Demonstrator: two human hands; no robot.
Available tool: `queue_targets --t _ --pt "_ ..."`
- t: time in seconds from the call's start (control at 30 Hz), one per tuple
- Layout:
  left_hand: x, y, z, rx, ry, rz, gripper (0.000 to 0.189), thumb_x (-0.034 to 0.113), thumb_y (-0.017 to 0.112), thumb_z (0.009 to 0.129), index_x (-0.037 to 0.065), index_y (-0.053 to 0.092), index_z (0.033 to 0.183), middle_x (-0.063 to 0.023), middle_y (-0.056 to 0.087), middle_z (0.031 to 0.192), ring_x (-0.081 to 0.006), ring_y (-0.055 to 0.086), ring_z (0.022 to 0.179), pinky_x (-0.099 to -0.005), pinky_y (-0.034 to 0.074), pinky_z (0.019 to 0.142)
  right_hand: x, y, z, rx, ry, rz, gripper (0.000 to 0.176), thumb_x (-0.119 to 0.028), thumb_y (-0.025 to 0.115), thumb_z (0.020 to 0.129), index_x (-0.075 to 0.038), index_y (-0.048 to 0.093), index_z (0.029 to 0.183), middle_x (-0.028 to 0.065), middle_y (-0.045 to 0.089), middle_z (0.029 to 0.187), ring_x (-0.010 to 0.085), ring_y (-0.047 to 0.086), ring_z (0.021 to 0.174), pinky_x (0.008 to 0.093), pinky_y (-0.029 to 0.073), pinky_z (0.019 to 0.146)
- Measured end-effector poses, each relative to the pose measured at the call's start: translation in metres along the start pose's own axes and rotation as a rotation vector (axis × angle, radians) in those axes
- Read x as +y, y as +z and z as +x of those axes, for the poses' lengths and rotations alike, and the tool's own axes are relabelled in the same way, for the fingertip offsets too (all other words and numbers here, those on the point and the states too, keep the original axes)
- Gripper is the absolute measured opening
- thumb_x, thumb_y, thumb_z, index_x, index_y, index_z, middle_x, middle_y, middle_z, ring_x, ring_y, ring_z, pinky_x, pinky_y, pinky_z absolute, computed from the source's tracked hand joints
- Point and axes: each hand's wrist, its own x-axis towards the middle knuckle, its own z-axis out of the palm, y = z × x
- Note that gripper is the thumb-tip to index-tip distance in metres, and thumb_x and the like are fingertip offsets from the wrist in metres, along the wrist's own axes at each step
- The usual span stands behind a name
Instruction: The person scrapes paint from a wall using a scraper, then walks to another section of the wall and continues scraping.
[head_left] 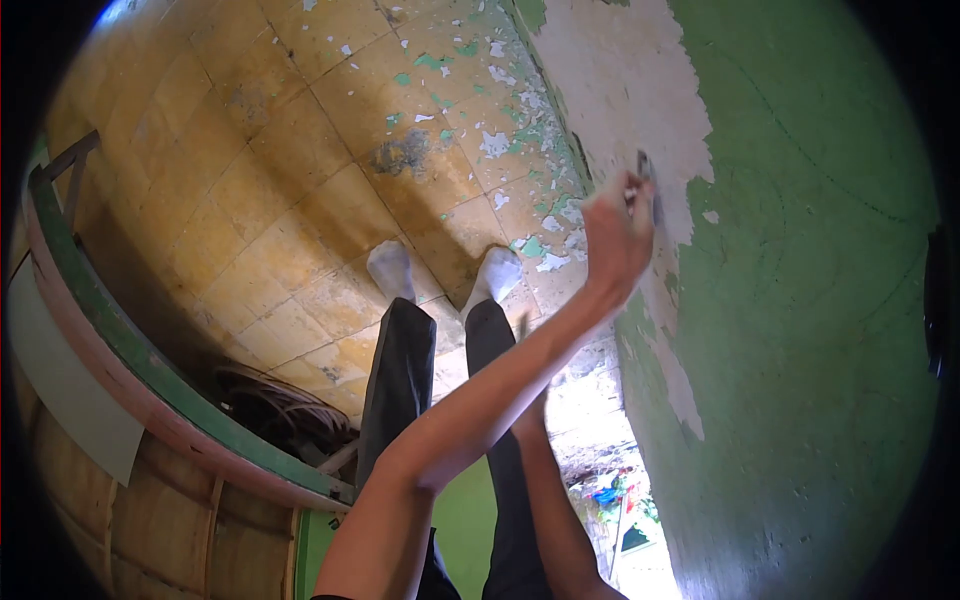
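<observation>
My left hand (622,235) is raised at the wall on the right, its fingers closed round a small dark scraper (644,160). The hand and tool are slightly blurred, and most of the scraper is hidden by the fingers. They rest over a bare pale patch (630,85) where the green paint (800,250) is gone, close to its ragged edge. My right forearm (550,480) hangs lower, behind the left one. The left forearm covers the right hand, so its fingers do not show; a small dark tip (523,325) sticks out above there.
Paint flakes (495,145) litter the yellow tiled floor (300,180) along the wall's foot. My feet (390,268) in pale socks stand on the tiles. A curved green and pink edge (150,400) runs along the left, with dark coiled material (285,400) beside it. Bright light enters at lower right.
</observation>
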Motion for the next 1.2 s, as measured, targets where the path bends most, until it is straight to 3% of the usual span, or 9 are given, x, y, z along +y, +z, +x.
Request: queue_targets --t 0.07,0.2,0.33,0.4,0.57,0.73,0.87,1.1,1.2 --pt "0.029 -0.007 0.032 0.061 -0.061 0.018 0.016 0.011 0.062 0.094 -0.004 0.064 0.089 -0.017 0.067 0.076 -0.0201 0.066 0.067 -0.0361 0.051 0.061 -0.04 -0.019 -0.018 0.096 -0.098 0.011 0.046 -0.014 0.055 0.093 -0.008 0.05 0.139 -0.0006 0.051 0.078 0.0 0.043 0.052 0.0145 0.028 0.035" --pt "0.022 0.001 0.036 0.177 0.078 -0.053 0.02 0.016 0.063 0.094 -0.003 0.062 0.09 -0.017 0.062 0.068 -0.0161 0.06 0.062 -0.035 0.05 0.062 -0.108 -0.032 -0.072 0.131 -0.392 -0.067 0.055 -0.009 0.054 0.094 -0.01 0.042 0.148 -0.0023 0.049 0.072 0.0013 0.036 0.044 0.017 0.026 0.035" --pt "-0.01 0.003 -0.007 0.017 -0.115 0.023 0.021 0.02 0.064 0.093 -0.001 0.064 0.091 -0.0149 0.06 0.066 -0.0145 0.052 0.057 -0.034 0.044 0.057 -0.113 -0.045 -0.113 0.12 -0.474 -0.158 0.057 -0.004 0.05 0.093 -0.006 0.04 0.148 -0.003 0.048 0.072 0.0009 0.038 0.045 0.0187 0.025 0.035" --pt "-0.006 0.001 -0.001 0.021 -0.204 0.007 0.02 0.02 0.064 0.092 -0.001 0.064 0.091 -0.0142 0.061 0.066 -0.015 0.053 0.058 -0.0338 0.043 0.057 -0.088 -0.058 -0.118 0.135 -0.478 -0.2 0.057 -0.005 0.049 0.092 -0.004 0.04 0.148 -0.004 0.045 0.066 0.0016 0.036 0.043 0.0199 0.026 0.034" --pt "0.061 0.0 0.103 0.33 0.175 -0.247 0.023 0.017 0.061 0.094 -0.005 0.062 0.089 -0.0178 0.065 0.075 -0.0173 0.06 0.069 -0.0337 0.048 0.065 -0.055 -0.071 -0.128 0.156 -0.357 -0.171 0.058 -0.006 0.053 0.09 -0.001 0.041 0.147 -0.0031 0.046 0.065 0.0025 0.039 0.042 0.02 0.029 0.033" --pt "0.033 0.008 0.028 0.218 0.081 -0.133 0.023 0.018 0.059 0.098 -0.004 0.062 0.092 -0.0164 0.068 0.078 -0.0184 0.068 0.079 -0.0378 0.055 0.078 -0.056 -0.077 -0.131 0.116 -0.328 -0.149 0.055 -0.001 0.049 0.091 -0.001 0.042 0.146 -0.0018 0.049 0.072 0.0018 0.038 0.044 0.0202 0.028 0.036" --pt "0.003 0.004 0.006 0.081 -0.22 -0.003 0.025 0.02 0.061 0.095 -0.003 0.061 0.087 -0.0162 0.067 0.078 -0.0166 0.062 0.07 -0.0359 0.05 0.067 -0.05 -0.079 -0.137 0.113 -0.352 -0.188 0.055 0.0 0.049 0.091 -0.001 0.043 0.145 -0.0025 0.048 0.071 0.0016 0.037 0.044 0.0201 0.027 0.037" --pt "0.078 -0.001 0.066 0.321 0.016 -0.1 0.024 0.018 0.059 0.096 -0.004 0.059 0.086 -0.0171 0.065 0.075 -0.0175 0.064 0.074 -0.0361 0.049 0.068 -0.032 -0.091 -0.13 0.126 -0.274 -0.144 0.054 -0.004 0.052 0.091 -0.001 0.043 0.144 -0.0025 0.046 0.066 0.0036 0.038 0.04 0.0209 0.029 0.033" --pt "0.068 -0.012 -0.016 0.011 0.048 -0.117 0.02 0.014 0.056 0.098 -0.003 0.06 0.091 -0.0169 0.068 0.079 -0.0178 0.068 0.077 -0.0336 0.054 0.07 -0.031 -0.092 -0.131 0.146 -0.238 -0.167 0.055 -0.004 0.052 0.089 -0.004 0.045 0.144 -0.0037 0.043 0.064 0.0031 0.037 0.04 0.0207 0.029 0.033"
